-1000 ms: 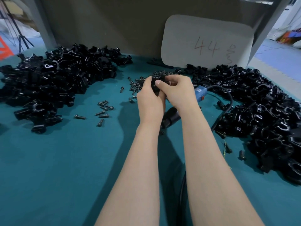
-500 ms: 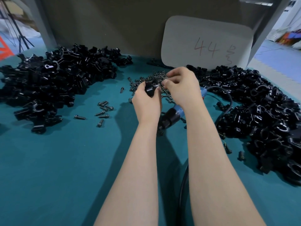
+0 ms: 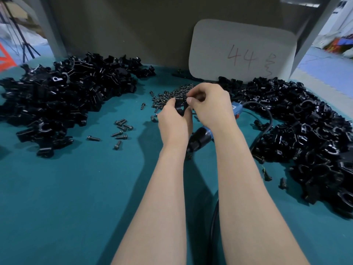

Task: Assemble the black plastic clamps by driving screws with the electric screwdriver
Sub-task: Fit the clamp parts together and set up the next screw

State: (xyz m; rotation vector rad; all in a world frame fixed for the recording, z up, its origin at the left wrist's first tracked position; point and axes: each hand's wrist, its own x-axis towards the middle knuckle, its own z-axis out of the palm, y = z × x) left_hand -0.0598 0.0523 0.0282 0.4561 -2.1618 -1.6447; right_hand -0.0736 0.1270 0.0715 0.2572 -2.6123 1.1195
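Observation:
My left hand (image 3: 172, 121) grips a black plastic clamp (image 3: 179, 107) above the teal table. My right hand (image 3: 211, 106) is right beside it, fingertips pinched at the clamp's top edge over a small dark screw that I can barely make out. Behind both hands lies a heap of dark screws (image 3: 170, 96). The electric screwdriver (image 3: 200, 139), black with a blue body, lies on the table under my wrists, its cable (image 3: 267, 119) curving off to the right.
A big pile of black clamp parts (image 3: 57, 98) fills the left side, another pile (image 3: 305, 134) the right. Several loose screws (image 3: 121, 129) lie left of my hands. A grey board marked "44" (image 3: 242, 52) leans on the back wall.
My right hand left the clamp, reached back over the screw heap, and has now come back to the clamp's top with fingers pinched. My left hand kept holding the clamp, shifting slightly.

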